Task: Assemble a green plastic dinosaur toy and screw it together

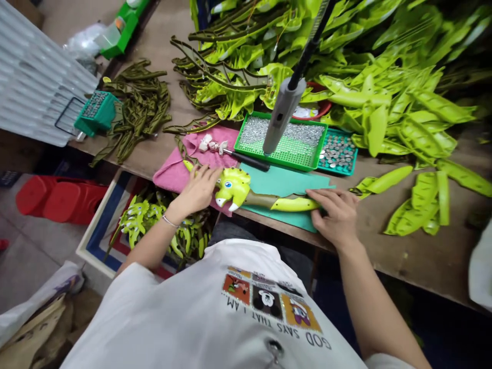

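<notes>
A green toy with a horned dinosaur head [235,187] and a long olive and lime body lies across a teal mat [284,179] at the table's front edge. My left hand [200,188] rests on the toy just left of its head, with fingers closed round that end. At the other end, my right hand [333,211] has its thumb and fingers on the lime tip. A grey electric screwdriver [284,113] hangs above a green tray of screws [321,154]. Behind my left hand is a pink cloth [169,171] with a black-handled tool [251,161] lying across its edge.
Loose lime shells [378,118] are heaped at the back and right. Olive strips [144,107] lie at the left, beside a teal box [98,113]. A teal tray [338,152] holds round metal pieces. Below left stand a crate [92,241] of toys and red stools [57,200].
</notes>
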`<state>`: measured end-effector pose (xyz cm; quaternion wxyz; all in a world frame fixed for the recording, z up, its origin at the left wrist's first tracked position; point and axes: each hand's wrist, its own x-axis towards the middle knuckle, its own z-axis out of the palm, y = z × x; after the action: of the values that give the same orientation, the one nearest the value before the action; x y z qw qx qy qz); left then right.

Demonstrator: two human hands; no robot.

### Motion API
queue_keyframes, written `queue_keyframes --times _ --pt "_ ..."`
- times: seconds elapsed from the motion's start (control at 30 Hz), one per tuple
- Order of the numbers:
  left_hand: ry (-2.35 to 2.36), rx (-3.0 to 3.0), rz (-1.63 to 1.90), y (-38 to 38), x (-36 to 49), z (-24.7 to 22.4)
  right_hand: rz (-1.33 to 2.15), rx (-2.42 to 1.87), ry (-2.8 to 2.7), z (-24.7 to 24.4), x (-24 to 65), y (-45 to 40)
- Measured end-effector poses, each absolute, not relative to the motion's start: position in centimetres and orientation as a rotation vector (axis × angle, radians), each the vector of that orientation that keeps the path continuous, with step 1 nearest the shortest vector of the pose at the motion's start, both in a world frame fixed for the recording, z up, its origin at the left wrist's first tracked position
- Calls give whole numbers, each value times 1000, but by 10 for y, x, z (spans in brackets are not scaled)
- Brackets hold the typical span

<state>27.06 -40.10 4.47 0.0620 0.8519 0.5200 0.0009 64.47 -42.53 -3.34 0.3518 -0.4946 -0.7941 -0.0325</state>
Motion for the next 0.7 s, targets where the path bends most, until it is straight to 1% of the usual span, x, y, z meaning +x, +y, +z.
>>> queue_keyframes --times 0.1,0.27,0.4,0.53,0.6,0.7 --pt "1451 2630 -37 -385 260 41 -116 -1317 -2041 -26 652 -418" --pt "1360 2783 109 -389 308 37 -188 -1395 -2012 -10 702 -412" --pt "1376 2719 223 -393 343 19 -54 -1406 -2140 4 731 -404" --pt "1411 2650 329 -392 349 7 13 -1370 -2075 16 708 -366" --pt "1376 2605 379 -393 347 11 24 -1362 -2075 13 683 -334" --pt "1275 2461 509 -392 349 23 57 -1482 -2098 -1 649 -281"
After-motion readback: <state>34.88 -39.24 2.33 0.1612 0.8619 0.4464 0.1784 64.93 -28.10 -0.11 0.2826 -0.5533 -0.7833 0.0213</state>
